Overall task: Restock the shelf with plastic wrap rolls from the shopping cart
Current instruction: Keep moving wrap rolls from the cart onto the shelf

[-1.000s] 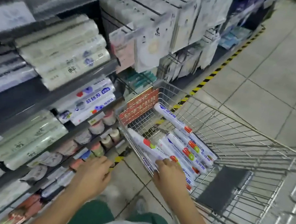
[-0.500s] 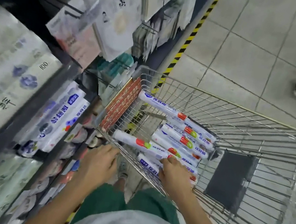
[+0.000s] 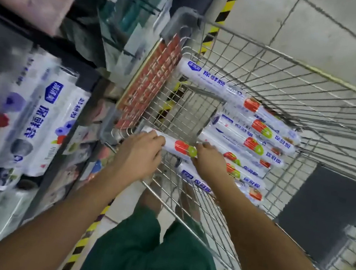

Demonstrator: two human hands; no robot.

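Gripping one long white plastic wrap roll with a red-and-green label (image 3: 181, 150), I curl my left hand (image 3: 141, 152) and right hand (image 3: 209, 160) over it. It lies in the silver wire shopping cart (image 3: 320, 74), beside the other rolls (image 3: 251, 132).

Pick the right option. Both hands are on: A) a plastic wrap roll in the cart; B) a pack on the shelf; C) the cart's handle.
A: the left hand and right hand both grip one plastic wrap roll at the near corner of the shopping cart.

One cart (image 3: 320, 75), two hands (image 3: 139, 152), about eight rolls (image 3: 214, 83)
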